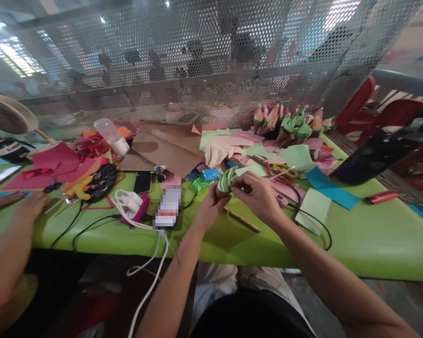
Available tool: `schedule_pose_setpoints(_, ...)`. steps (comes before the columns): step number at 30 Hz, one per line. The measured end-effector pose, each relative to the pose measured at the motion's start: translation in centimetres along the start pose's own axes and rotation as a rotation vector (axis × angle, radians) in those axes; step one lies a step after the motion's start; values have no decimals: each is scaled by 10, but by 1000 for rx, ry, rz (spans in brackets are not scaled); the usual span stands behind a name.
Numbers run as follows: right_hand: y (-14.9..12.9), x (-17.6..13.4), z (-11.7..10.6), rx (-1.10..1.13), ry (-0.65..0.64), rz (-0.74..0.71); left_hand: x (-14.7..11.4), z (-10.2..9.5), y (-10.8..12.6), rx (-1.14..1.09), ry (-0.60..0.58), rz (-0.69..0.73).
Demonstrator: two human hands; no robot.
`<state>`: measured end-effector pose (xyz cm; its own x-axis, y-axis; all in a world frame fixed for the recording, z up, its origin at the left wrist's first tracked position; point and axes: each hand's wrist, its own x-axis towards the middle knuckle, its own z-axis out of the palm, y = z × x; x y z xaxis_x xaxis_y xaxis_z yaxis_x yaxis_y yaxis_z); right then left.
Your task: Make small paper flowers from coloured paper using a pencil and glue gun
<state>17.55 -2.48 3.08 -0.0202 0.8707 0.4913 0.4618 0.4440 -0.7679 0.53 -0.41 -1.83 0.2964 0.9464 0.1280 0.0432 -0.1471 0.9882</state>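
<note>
My left hand (pixel 211 206) is wrapped round the brown lower part of a paper ice cream cone (pixel 226 180), whose swirled top is light green. At the right side of that green swirl, my right hand (pixel 255 190) pinches with thumb and fingers; they touch the paper, and the exact spot gripped is partly hidden. Both hands are raised over the front of the green table. Below them lies a pencil (pixel 245 220). Just behind is a small blue packet (pixel 211 175) beside a crumpled green wrapper (pixel 199 183).
Finished-looking paper cones (pixel 294 124) cluster at the back right, near a dark bottle (pixel 370 159). Paper scraps and brown paper (pixel 165 148) cover the middle. A phone (pixel 168 206) and charger cables (pixel 127 202) lie left. A co-worker's arm (pixel 17 230) rests at far left.
</note>
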Motion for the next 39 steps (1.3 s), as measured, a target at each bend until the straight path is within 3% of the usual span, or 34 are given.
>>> schedule_pose_setpoints(6,-2,-1,-1,5,54,-40,2,0,-9,-12,30,35)
schedule_pose_setpoints(11,-2,-3,0,-10,63,-124,3,-2,-14,123,43,129)
schedule_pose_setpoints(17,-1,-3,3,-38,38,-114,1,-5,-12,286,60,152)
schedule_pose_setpoints(31,-4,-3,1,-75,25,-115,0,-4,-9,254,23,151)
schedule_pose_setpoints(39,-4,-2,4,-58,37,-93,1,0,-15,43,7,95)
